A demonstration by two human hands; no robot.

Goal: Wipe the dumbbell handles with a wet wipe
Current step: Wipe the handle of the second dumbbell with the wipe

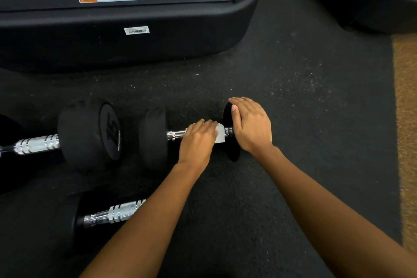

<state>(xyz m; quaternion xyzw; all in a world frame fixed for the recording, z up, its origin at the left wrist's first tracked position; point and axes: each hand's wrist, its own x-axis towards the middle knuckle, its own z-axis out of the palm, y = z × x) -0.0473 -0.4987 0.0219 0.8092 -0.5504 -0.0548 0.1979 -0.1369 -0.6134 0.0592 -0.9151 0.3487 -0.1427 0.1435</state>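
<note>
Curling over the chrome handle (pixel 178 134), the left hand (pixel 197 142) fingers (pixel 206 124) clamp a white wet wipe (pixel 220 134) against it — right beside the right-hand weight head (pixel 230 140). The right hand (pixel 251 125) lies flat on that head, fingers together, steadying the dumbbell (pixel 153 137) on the dark floor (pixel 304 97) — two more dumbbells (pixel 90 133) left.

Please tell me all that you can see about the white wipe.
The wipe is a small white sheet that looks thin and soft; whether it is wet cannot be told. It is wrapped over the chrome handle of the middle dumbbell, near its right head. The left hand presses on it and covers most of it, so only its right edge shows. The right hand rests on that head, beside the wipe.
</note>
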